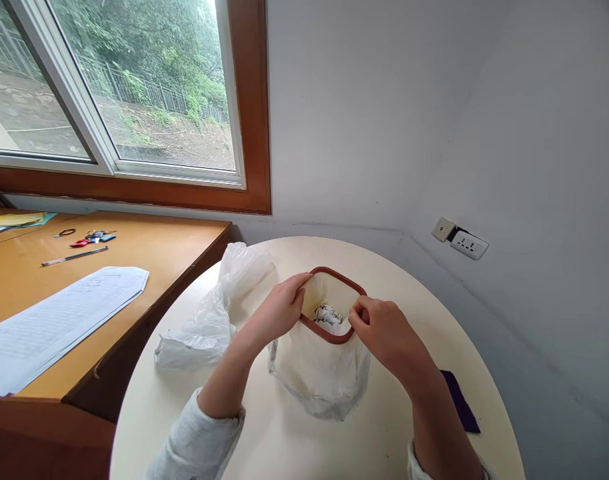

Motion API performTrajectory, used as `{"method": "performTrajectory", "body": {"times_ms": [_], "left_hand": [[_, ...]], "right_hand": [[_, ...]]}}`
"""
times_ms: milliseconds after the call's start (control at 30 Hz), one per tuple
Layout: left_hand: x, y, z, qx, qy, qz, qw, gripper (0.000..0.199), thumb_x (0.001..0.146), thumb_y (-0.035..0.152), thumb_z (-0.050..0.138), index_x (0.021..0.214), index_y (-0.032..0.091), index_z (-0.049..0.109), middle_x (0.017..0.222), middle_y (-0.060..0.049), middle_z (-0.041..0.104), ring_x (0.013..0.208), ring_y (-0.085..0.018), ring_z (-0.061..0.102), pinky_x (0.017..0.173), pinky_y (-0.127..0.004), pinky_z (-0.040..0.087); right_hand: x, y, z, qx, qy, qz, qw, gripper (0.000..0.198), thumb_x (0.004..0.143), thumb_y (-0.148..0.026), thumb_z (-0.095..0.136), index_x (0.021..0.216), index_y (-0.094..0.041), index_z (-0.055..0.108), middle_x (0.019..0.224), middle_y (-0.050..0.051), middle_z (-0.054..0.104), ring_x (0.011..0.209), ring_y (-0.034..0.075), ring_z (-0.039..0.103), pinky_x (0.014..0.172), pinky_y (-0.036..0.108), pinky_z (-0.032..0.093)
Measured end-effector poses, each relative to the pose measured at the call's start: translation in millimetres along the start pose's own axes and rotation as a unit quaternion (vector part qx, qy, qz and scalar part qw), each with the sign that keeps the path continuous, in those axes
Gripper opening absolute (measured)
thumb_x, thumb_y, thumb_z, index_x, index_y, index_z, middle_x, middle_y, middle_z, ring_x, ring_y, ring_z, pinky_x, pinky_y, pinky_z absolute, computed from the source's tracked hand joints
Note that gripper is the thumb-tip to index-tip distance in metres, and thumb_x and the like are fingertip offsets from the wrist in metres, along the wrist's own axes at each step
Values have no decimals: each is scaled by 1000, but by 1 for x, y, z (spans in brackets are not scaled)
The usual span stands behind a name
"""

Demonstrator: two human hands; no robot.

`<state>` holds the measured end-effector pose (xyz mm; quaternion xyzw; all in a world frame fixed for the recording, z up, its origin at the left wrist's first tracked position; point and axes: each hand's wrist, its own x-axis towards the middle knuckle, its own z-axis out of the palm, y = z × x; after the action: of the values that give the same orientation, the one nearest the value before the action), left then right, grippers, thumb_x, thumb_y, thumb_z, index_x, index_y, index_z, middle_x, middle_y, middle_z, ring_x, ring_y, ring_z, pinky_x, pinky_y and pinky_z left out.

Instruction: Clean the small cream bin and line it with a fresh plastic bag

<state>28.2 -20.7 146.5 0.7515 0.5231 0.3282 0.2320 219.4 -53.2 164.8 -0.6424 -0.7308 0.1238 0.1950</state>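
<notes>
A small trash bin with a reddish-brown rim (341,275) stands on the round table, seen from above. A translucent white plastic bag (324,383) hangs over its outside in loose folds. Inside lies crumpled white paper (328,315) with dark marks. My left hand (282,307) grips the rim on the left, fingers along the edge and thumb near the opening. On the right, my right hand (387,330) has curled fingers closed on the rim; whether they also pinch the bag's edge I cannot tell.
Another crumpled clear plastic bag (199,340) lies left on the cream table (304,450). A dark purple piece (459,400) is by my right forearm. The wooden desk (149,240) holds papers (64,327), a pen (74,257) and keys (95,237). Wall sockets (468,244) are at right.
</notes>
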Motion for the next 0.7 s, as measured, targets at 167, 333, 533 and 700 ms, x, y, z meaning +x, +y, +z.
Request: {"method": "performTrajectory", "body": {"times_ms": [167, 333, 533, 700], "left_hand": [[2, 1, 3, -24, 12, 14, 1000, 43, 84, 19, 29, 121, 23, 52, 119, -2, 60, 108, -20, 55, 91, -35, 46], [2, 4, 3, -21, 23, 26, 999, 43, 82, 16, 30, 117, 23, 56, 114, -3, 62, 104, -20, 56, 90, -35, 46], [1, 6, 3, -15, 22, 26, 999, 41, 86, 19, 30, 117, 25, 56, 113, -1, 63, 105, -20, 55, 88, -34, 46], [1, 8, 4, -24, 30, 35, 999, 39, 87, 21, 30, 116, 26, 56, 110, 0, 64, 101, -19, 57, 84, -32, 46]], "right_hand": [[-1, 1, 0, -1, 12, -9, 1000, 21, 78, -21, 40, 57, -20, 45, 54, -1, 52, 50, 10, 42, 46, 23, 26], [-2, 1, -1, -7, 24, -12, 1000, 21, 77, -22, 41, 58, -19, 47, 53, -1, 53, 49, 10, 44, 46, 23, 27], [0, 2, -3, -3, 18, -3, 1000, 22, 78, -24, 41, 57, -19, 49, 54, 0, 54, 50, 11, 47, 46, 23, 27], [0, 4, -1, -1, 20, 3, 1000, 23, 79, -25, 41, 57, -20, 47, 54, 0, 54, 50, 11, 47, 46, 23, 28]]}}
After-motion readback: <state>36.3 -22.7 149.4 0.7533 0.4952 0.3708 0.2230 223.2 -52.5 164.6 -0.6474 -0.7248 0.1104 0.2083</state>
